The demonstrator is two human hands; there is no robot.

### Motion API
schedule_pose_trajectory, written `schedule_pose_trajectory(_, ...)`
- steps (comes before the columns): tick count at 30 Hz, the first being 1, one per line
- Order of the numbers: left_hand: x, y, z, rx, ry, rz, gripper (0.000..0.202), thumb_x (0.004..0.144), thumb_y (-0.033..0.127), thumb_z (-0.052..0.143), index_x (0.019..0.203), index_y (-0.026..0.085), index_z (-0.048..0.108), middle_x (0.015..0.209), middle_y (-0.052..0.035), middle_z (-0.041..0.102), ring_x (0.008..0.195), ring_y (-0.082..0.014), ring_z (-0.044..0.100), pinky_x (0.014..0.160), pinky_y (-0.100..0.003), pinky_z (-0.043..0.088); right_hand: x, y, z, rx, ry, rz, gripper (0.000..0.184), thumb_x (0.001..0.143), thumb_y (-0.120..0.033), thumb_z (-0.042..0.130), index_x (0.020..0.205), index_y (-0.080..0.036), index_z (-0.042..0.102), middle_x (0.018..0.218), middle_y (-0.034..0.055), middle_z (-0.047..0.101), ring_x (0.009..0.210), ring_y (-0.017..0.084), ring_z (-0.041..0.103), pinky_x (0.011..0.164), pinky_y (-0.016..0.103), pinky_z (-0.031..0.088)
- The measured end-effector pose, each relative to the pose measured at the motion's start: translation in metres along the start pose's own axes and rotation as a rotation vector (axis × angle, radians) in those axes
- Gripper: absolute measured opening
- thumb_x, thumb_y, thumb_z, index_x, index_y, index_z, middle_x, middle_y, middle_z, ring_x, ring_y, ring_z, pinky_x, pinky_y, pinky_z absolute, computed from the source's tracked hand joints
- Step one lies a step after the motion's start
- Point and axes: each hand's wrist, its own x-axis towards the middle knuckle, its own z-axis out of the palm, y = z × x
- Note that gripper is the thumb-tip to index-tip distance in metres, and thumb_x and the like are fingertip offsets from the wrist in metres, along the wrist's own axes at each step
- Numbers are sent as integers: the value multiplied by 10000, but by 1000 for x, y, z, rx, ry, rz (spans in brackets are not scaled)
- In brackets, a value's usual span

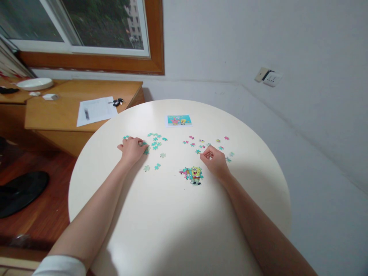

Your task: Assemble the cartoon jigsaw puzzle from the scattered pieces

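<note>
My left hand rests on the table's left part, fingers curled down, with green puzzle pieces by its thumb and fingertips. What its fingers hold, if anything, is hidden. On the right, my right hand is closed in a pinch on a small green puzzle piece that shows at its fingertips. Just left of and below that hand lies a partly joined puzzle with a yellow cartoon figure and some pink at its left. A picture card of the cartoon lies beyond both hands.
Loose green pieces lie between the hands, on the left. More loose pieces, some pink, are scattered around my right hand. The round white table stands against the wall. A wooden desk at left bears paper and keys.
</note>
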Motion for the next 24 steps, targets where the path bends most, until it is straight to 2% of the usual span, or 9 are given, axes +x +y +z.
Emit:
schedule_pose_trajectory(9, 3, -4, 6, -43, 33, -11, 266, 771, 428, 553, 835, 211, 693, 1016, -160, 674, 1111, -430, 445, 843, -536, 335, 0, -1, 0, 3, -1, -1, 154, 654, -287, 551, 563, -225, 444, 464, -49, 452, 471, 110, 432, 504, 243, 382)
schedule_pose_trajectory(16, 0, 0, 7, -70, 68, 10, 336, 784, 451, 535, 950, 213, 705, 1069, -157, 655, 1126, -425, 435, 851, -539, 338, 0, -1, 1, 4, -6, 0, 152, 649, -297, 545, 562, -227, 443, 469, -44, 452, 474, 109, 421, 505, 245, 379)
schedule_pose_trajectory(24, -1, 1, 0, -50, -23, -7, 288, 773, 254, 532, 989, 224, 719, 1000, -122, 668, 1121, -397, 448, 864, -525, 339, -1, -1, 0, 5, -3, -10, 155, 658, -287, 549, 564, -227, 441, 475, -44, 462, 479, 111, 433, 515, 246, 390)
